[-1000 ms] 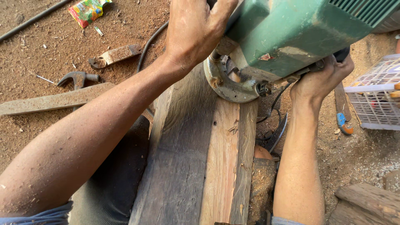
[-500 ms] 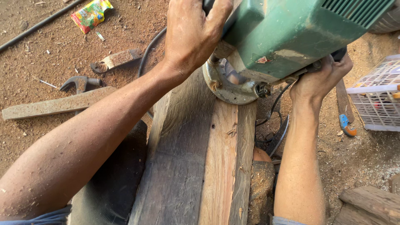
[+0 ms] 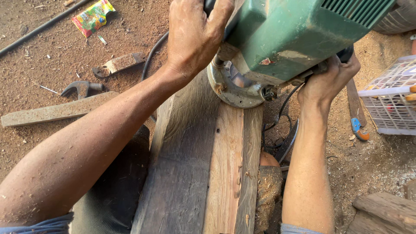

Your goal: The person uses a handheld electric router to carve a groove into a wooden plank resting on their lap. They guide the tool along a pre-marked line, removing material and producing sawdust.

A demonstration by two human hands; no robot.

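Two hands clamp green power tool (image 3: 299, 39), which sits on far end of grey wooden plank (image 3: 195, 173), round metal base flat on wood. Left hand (image 3: 195, 34) wraps knob at tool's left; right hand (image 3: 329, 82) curls around handle at tool's right. Tool looks heavy, rigid; side grips best hold. Beyond tool's left: hammer (image 3: 80, 89), wood strip (image 3: 52, 112), wrapper (image 3: 92, 16). Right: white basket (image 3: 390, 95).

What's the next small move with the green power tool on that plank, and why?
Probably push the green power tool a little farther along the plank, away from the body. Both hands are on it, the left hand on top and the right hand at the side, its round base sits on the wood, and the pale strip behind it already looks cut.
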